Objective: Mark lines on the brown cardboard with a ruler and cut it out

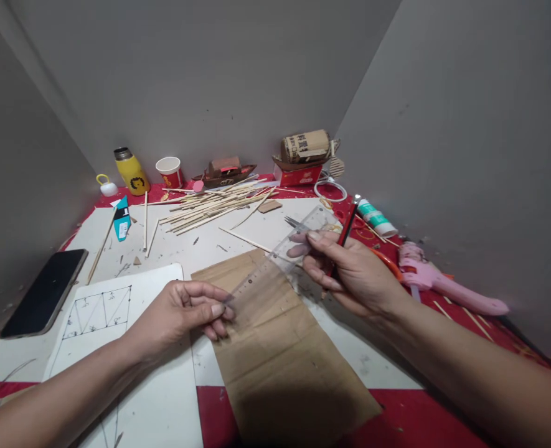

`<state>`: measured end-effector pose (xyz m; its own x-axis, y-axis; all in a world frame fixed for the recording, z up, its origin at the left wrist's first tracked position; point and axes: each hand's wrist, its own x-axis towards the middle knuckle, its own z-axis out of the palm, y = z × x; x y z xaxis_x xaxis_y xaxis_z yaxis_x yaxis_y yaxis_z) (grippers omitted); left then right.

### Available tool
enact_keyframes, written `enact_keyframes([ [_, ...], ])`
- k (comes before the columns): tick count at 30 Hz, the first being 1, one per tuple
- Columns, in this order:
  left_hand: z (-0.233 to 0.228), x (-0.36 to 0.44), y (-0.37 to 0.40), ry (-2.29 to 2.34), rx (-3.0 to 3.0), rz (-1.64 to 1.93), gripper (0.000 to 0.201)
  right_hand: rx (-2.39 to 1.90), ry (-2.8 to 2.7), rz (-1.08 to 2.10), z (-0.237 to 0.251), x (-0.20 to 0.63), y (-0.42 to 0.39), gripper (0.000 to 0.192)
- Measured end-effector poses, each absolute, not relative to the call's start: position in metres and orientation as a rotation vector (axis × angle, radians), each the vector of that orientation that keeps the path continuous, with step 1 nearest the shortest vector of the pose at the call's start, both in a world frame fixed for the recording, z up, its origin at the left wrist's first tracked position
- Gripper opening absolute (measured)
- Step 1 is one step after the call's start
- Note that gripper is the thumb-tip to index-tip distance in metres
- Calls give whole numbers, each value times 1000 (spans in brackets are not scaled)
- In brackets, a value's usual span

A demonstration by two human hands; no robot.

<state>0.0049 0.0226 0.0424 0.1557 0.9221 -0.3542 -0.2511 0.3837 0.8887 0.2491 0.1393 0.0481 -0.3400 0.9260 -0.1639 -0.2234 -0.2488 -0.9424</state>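
A clear plastic ruler (266, 271) is held slantwise above a piece of brown cardboard (275, 348). My left hand (186, 311) pinches its lower left end between thumb and fingers. At the upper right end, my right hand (345, 264) grips the ruler with thumb and fingertips. A dark red and black pencil (348, 223) also sits in that right hand, its metal-capped end pointing up and its tip down by the palm. Beside my left hand lies a white sheet (158, 386) with a hand-drawn figure of triangles and labels (100, 311).
Thin wooden sticks (210, 208) are heaped at the back. A black phone (44, 292) lies left. Along the wall stand a yellow bottle (132, 173), a paper cup (169, 173) and model boats (223, 173). At right are a pink glue gun (443, 283) and orange-handled scissors (390, 264).
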Motion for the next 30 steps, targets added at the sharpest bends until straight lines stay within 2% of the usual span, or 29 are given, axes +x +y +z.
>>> enact_keyframes([
  [7, 47, 2, 21, 1117, 828, 1154, 24, -966, -1097, 1651, 50, 250, 144, 33],
  [12, 47, -2, 23, 1186, 843, 1193, 31, -952, -1120, 1595, 47, 258, 158, 32],
  [18, 36, -6, 27, 1292, 763, 1178, 32, -1145, -1536, 1507, 36, 269, 175, 41],
  [20, 33, -7, 29, 1316, 754, 1169, 31, -1180, -1736, 1381, 37, 271, 177, 36],
  [22, 31, -9, 30, 1332, 751, 1159, 29, -1109, -2047, 1104, 38, 274, 178, 33],
  [26, 29, -10, 32, 1354, 762, 1137, 28, -800, -2582, 568, 38, 280, 178, 45],
  [30, 30, -7, 32, 1385, 789, 1122, 30, -729, -2774, 399, 31, 286, 181, 43],
])
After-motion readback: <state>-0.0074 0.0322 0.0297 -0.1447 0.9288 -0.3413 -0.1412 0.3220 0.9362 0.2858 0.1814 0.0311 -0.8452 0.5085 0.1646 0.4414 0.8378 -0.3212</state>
